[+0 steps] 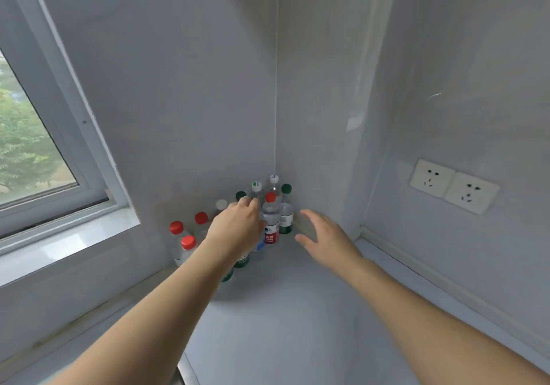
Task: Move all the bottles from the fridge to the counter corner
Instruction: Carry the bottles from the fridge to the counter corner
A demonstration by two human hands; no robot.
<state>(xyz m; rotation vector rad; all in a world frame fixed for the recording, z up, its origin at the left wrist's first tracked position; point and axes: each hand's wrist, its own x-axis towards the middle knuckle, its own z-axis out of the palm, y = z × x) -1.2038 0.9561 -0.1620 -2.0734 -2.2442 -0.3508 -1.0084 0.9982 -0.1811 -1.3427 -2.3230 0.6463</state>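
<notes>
Several small plastic bottles stand clustered in the counter corner [297, 268], with red, white and dark green caps. A red-capped bottle with a red label [271, 221] stands in front, and a green-capped bottle [286, 209] is beside it against the right wall. More red-capped bottles [188, 246] line the left wall. My left hand [238, 225] reaches over the cluster, its fingers curled round a green-labelled bottle [241, 261] whose lower part shows under my wrist. My right hand [324, 236] hovers just right of the bottles, fingers spread and holding nothing.
A window [32, 146] with a white sill is on the left wall. Two wall sockets [454, 187] sit on the right wall. The white counter [282, 325] stretches toward me between my forearms.
</notes>
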